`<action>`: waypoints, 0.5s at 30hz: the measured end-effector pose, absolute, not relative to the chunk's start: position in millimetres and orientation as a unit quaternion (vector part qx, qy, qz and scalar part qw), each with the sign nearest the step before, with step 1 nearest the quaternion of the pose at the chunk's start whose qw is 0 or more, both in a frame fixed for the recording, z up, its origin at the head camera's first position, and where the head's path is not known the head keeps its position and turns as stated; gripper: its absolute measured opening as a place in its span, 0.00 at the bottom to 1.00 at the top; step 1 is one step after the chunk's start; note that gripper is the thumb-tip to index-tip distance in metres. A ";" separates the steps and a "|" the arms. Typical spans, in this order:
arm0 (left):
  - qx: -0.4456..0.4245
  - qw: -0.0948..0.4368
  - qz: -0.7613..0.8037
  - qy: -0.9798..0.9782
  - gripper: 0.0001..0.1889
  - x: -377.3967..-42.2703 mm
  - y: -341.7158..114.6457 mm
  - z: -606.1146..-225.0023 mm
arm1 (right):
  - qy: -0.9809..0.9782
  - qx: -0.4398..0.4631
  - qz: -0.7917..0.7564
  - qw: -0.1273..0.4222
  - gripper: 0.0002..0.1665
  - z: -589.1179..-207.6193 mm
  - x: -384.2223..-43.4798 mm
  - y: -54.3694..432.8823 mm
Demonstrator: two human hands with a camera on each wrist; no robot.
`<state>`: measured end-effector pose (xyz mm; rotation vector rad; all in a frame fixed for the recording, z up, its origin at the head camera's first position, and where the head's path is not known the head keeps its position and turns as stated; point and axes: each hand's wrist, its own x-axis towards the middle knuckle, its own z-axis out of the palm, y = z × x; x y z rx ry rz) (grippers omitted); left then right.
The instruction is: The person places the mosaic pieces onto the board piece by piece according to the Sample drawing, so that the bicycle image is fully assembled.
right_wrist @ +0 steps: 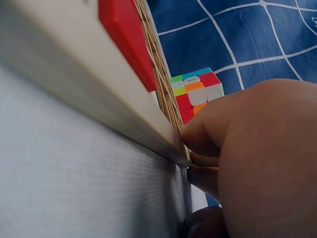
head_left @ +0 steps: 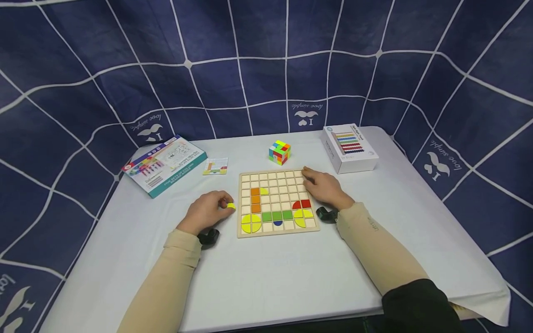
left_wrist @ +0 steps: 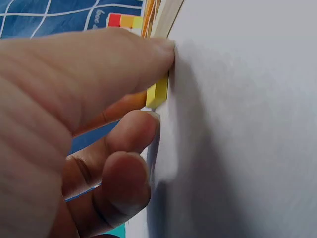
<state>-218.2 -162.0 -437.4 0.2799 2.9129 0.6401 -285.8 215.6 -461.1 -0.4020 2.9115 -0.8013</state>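
Observation:
My left hand [head_left: 208, 210] pinches a small yellow block [head_left: 231, 205] between thumb and forefinger, just left of the wooden grid board [head_left: 272, 233]. In the left wrist view the yellow block [left_wrist: 158, 93] shows under the thumb, close to the white cloth, while the other fingers curl loosely below. My right hand [head_left: 326, 187] holds the board's far right corner; in the right wrist view its fingertips [right_wrist: 200, 136] meet the rim. Orange, green, yellow, red and blue pieces lie in the board's cells, including an orange column [head_left: 255, 200] and a green row [head_left: 276, 216].
A patterned card [head_left: 215, 166] lies beyond the left hand, beside a flat teal-edged box [head_left: 164, 164]. Behind the board sits a puzzle cube [head_left: 279, 152]. A white box [head_left: 350, 148] stands at the back right. Dark blue gridded cloth [head_left: 266, 78] hangs behind the table.

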 end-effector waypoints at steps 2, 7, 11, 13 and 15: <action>0.086 0.070 0.210 0.971 0.18 -218.6 -162.2 -437.5 | 0.955 -0.132 -0.261 0.048 0.33 -461.7 -285.9 215.9; 0.083 0.071 0.217 0.970 0.18 -219.1 -163.4 -437.5 | 0.955 -0.132 -0.262 0.048 0.33 -463.0 -286.4 216.3; 0.086 0.065 0.223 0.969 0.16 -217.8 -164.1 -437.8 | 0.954 -0.131 -0.266 0.050 0.33 -463.8 -286.4 216.3; 0.090 0.057 0.222 0.969 0.15 -216.4 -164.1 -438.0 | 0.953 -0.133 -0.266 0.050 0.33 -463.8 -286.4 216.1; 0.095 0.051 0.219 0.970 0.16 -215.3 -163.2 -438.2 | 0.953 -0.133 -0.267 0.050 0.33 -463.1 -286.4 216.2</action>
